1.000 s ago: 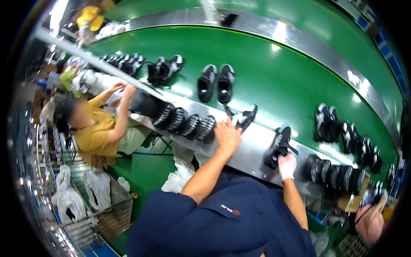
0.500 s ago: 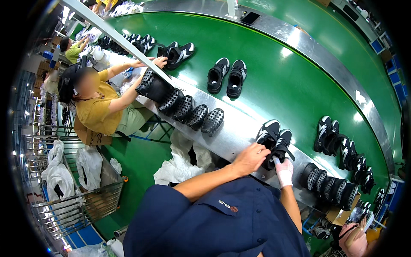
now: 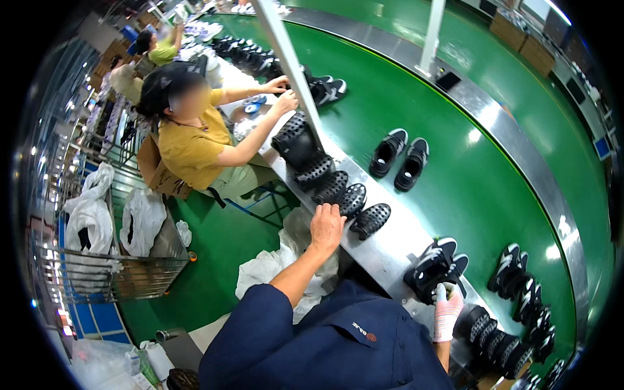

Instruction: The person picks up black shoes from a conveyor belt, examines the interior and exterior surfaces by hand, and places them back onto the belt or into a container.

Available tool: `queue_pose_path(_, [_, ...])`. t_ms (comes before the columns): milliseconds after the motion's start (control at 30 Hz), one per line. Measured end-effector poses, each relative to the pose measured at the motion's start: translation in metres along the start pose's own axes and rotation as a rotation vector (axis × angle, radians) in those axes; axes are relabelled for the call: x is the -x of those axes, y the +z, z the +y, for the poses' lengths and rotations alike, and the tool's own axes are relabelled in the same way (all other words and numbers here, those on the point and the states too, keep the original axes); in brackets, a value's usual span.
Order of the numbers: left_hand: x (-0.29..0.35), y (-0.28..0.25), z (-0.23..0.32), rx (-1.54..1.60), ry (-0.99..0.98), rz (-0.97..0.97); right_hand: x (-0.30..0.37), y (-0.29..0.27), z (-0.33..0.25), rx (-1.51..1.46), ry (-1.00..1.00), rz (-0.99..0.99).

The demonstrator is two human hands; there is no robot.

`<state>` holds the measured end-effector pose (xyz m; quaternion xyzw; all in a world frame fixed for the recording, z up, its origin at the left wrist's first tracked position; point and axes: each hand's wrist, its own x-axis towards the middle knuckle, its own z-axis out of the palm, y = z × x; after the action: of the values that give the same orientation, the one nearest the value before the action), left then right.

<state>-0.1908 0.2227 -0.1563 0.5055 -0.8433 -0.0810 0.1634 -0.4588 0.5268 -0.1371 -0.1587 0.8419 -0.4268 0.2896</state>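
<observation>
The person's bare left hand (image 3: pixel 327 226) lies flat, fingers spread and holding nothing, on the brushed steel rim (image 3: pixel 383 250) of a curved conveyor, its fingertips just beside the nearest of a row of black rubber shoe soles (image 3: pixel 335 185) that stand on edge along that rim. These soles are oval and matt, their treads dotted with small pale studs; the closest one (image 3: pixel 370 220) sits just to the right of the fingers, and whether skin touches rubber cannot be told. The right hand (image 3: pixel 447 311), in a white knitted glove with a pinkish tint, is raised at the rim with its fingers against a pair of black trainers with white side stripes (image 3: pixel 435 266); the fingers look curled at the heel of the near shoe, though how firmly they close on it cannot be told. The pair rests where the steel edge meets the smooth, glossy green belt (image 3: pixel 468 156). Farther up the belt lies another pair of black low shoes with pale insoles (image 3: pixel 399 155), well apart from both hands, and a cluster of black shoes (image 3: pixel 520 286) stands to the right. A second stack of studded soles (image 3: pixel 494 335) lies below the gloved hand. Across the rim sits a co-worker in a mustard-yellow shirt (image 3: pixel 192 143), both arms reaching to the rim. White plastic bags (image 3: pixel 91 208) hang on a wire cart.
</observation>
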Motion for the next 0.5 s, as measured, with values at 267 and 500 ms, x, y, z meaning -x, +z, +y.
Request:
queue_pose_path(267, [0.024,-0.077,0.102,0.376,0.334,0.161,0.014,0.069,-0.123,-0.666,0.055,-0.487])
queue_pose_path(500, [0.003,-0.078,0.148,0.954,0.192,-0.038,0.012,0.043,-0.139,-0.955,0.426,-0.78])
